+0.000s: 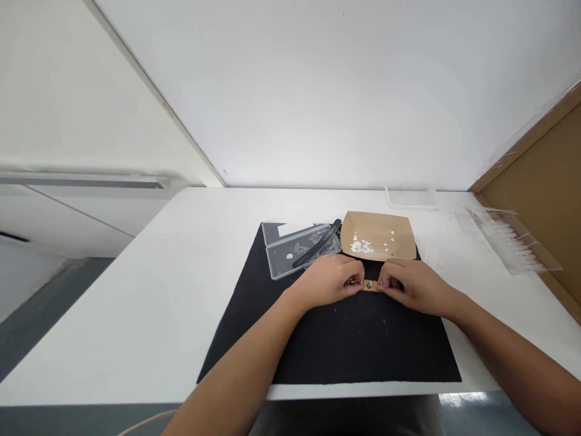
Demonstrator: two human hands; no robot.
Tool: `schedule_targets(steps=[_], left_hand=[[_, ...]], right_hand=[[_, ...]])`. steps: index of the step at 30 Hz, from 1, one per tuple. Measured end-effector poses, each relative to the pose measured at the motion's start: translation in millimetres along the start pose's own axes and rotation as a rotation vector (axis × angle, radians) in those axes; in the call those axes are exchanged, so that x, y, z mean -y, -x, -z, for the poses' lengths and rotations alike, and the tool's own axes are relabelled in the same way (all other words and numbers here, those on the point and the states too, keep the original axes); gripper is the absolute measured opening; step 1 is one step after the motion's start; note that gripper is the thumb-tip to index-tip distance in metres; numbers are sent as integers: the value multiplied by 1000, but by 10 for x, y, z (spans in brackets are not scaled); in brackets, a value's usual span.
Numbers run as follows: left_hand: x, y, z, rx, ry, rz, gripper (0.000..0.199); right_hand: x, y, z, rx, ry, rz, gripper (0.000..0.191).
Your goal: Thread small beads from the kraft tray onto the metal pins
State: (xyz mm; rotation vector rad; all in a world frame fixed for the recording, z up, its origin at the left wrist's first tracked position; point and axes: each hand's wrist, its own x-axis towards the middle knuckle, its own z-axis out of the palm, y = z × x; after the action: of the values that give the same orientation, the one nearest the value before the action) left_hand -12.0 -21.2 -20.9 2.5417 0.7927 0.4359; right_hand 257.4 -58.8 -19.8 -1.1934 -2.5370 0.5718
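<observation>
Between my two hands a narrow tan strip lies low over the black mat, with a small dark and shiny spot at its middle. My left hand has its fingers pinched at the strip's left end. At the right end are the curled fingers of my right hand, thumb and forefinger together. My fingers cover both ends of the strip. Just behind my left hand, a dark curved nail file rests across an open clear plastic case with clear nail tips in it.
A brown paper tray holding small white pieces stands behind my hands. Farther right are a clear plastic box with rows of nail tips and a small clear tray. White walls close off the back; a brown board stands at right.
</observation>
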Motion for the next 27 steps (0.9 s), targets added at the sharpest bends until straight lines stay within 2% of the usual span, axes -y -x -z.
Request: schedule_targets(steps=[9, 12, 18, 24, 27], left_hand=[[-27, -3, 7, -19, -20, -27, 5], [-18, 4, -5, -16, -25, -30, 3], [-22, -2, -12, 3, -58, -6, 4], [-28, 15, 97, 47, 12, -18, 8], [-9, 31, 182, 81, 9, 39, 12]], right_hand=[[58, -12, 1, -24, 29, 21, 10], [69, -24, -45, -65, -48, -6, 20], [44, -67, -167, -87, -96, 37, 18], [40, -71, -199, -83, -121, 28, 14], [35, -68, -192, -76, -116, 14, 12]])
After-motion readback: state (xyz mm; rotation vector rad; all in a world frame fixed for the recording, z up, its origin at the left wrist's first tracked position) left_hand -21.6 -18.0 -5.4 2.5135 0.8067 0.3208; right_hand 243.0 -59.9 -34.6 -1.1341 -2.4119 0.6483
